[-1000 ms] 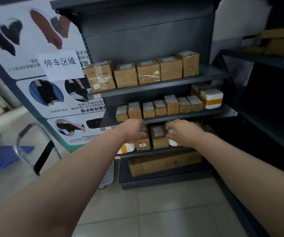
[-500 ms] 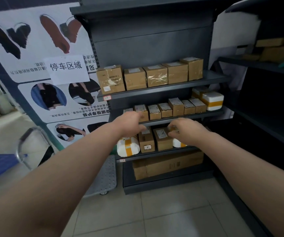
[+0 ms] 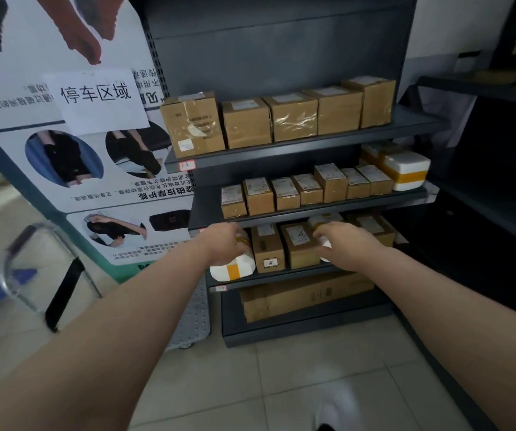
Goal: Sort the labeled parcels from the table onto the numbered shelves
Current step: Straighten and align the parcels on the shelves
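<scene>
Down on the third shelf (image 3: pixel 284 276) of the dark rack, the left hand (image 3: pixel 224 245) lies over a white foam parcel with orange tape (image 3: pixel 235 269) at the shelf's left front edge. Its fingers are hidden, so I cannot tell whether it grips. The right hand (image 3: pixel 345 245) curls around a second white parcel (image 3: pixel 318 219), thumb against it. Two cardboard boxes (image 3: pixel 267 250) fill the gap between them. The second shelf (image 3: pixel 207 209) hangs close overhead, and open tiled floor (image 3: pixel 281 384) spreads below.

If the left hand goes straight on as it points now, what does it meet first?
Likely the white parcel with yellow tape just before the left hand; contact is unclear.
</scene>
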`<state>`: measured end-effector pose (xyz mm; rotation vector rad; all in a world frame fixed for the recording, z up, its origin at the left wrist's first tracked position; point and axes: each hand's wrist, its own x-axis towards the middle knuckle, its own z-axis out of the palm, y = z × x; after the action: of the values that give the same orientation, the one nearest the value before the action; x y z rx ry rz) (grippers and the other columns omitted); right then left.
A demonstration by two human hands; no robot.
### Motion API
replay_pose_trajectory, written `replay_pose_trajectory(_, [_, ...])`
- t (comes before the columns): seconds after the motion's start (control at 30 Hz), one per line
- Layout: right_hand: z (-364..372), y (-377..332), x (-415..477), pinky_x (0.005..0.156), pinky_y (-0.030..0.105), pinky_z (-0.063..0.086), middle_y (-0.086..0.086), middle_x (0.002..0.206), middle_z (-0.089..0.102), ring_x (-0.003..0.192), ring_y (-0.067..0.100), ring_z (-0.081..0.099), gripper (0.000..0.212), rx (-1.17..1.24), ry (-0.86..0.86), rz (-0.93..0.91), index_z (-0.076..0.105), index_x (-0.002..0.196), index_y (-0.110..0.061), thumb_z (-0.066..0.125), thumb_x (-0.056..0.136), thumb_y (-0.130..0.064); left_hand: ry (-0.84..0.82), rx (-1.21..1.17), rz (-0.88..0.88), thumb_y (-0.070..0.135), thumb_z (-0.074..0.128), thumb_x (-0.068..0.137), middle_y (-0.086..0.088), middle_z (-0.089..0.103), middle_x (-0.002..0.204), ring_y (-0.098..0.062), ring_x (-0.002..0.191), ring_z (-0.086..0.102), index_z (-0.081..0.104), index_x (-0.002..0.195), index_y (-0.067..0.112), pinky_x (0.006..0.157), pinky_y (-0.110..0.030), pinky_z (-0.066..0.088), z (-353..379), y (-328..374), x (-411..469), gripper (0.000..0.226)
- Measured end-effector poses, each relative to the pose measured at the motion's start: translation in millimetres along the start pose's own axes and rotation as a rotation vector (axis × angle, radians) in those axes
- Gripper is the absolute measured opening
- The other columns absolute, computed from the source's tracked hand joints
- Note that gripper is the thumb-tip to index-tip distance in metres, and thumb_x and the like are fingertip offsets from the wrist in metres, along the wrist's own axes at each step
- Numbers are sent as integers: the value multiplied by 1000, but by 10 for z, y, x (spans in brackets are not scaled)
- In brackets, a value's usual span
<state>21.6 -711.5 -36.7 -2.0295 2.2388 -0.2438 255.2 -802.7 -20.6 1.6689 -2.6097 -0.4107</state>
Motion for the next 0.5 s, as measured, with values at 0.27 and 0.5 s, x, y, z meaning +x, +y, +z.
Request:
replay_pose_trajectory(0.27, [461,356,1638,96,40,47,1,134,52,119,20,52,46,78,-12,-15,46,137,-23,57,94,-34,-82,9,-136,33,59,94,-11,46,145,-28,131,45,35,148,15,106,-39,41,223,-236,1532,62])
replay_pose_trajectory(0.5, [729,668,3018,108,42,37,6,152,32,136,26,35,56,125,-150,-47,34,145,-23,55,94,-33,-29,-18,-242,29,61,92,-10,35,151,-35,136,36,28,151,24,109,-46,38,300,-332,2652,68])
